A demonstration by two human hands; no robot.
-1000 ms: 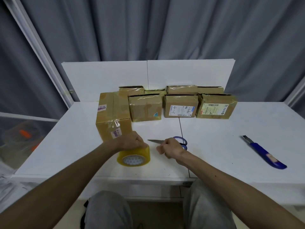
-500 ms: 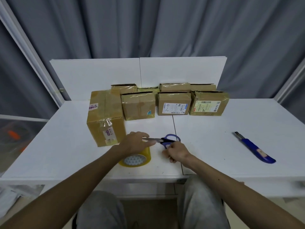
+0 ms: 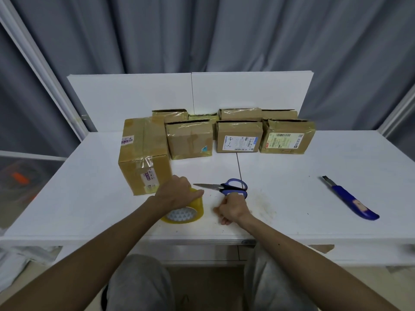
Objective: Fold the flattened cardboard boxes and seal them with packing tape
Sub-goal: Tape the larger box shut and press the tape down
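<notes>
Yellow tape (image 3: 195, 209) gripped by left hand (image 3: 177, 192) near table (image 3: 89, 232) edge; right hand's (image 3: 232, 208) grip unclear.

A yellow tape roll (image 3: 187, 212) with a white patterned core is sitting at lower centre. Blue-handled scissors (image 3: 224, 187) and a blue knife (image 3: 347, 195) are lying on the white worktop (image 3: 292, 187). Brown boxes (image 3: 189, 140) are standing before grey curtains (image 3: 247, 34).

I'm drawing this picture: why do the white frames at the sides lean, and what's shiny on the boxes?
Head view: the wide-angle lens bends the picture's edges, so the white frames lean inward; head view again: the shine on the boxes is light glaring off the clear tape wrapped on them; the middle looks sharp.
</notes>
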